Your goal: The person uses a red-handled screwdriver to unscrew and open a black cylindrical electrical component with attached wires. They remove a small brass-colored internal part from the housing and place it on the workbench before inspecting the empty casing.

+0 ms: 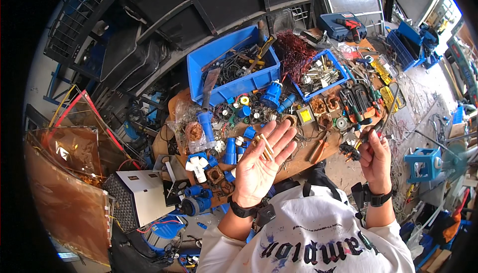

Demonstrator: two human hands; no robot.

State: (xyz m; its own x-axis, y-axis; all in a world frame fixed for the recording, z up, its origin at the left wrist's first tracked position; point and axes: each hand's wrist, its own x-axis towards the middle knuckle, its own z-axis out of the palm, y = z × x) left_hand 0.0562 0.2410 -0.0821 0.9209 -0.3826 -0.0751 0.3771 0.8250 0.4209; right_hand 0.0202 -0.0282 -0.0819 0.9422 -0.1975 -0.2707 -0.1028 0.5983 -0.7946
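My left hand (256, 171) is palm up with its fingers stretched out. Several short brass-coloured pins (265, 147) lie across the palm and the base of the fingers, with the thumb against them. Off to the right, beyond the table's edge, my right hand (377, 159) is raised with its fingers curled together. What is between those fingertips is too small and dark to make out. A black, knobby part (350, 151) shows right beside them; whether they grip it is unclear. An orange-handled tool (318, 149) lies on the table between the two hands.
A big blue bin (234, 85) of cables and tools stands at the back of the cluttered wooden table (295, 169). Beside it are a blue tray (323, 90) of metal pins and a tangle of reddish wire (294, 54). Blue plugs (230, 151) crowd the left; hand tools (361, 101) lie right.
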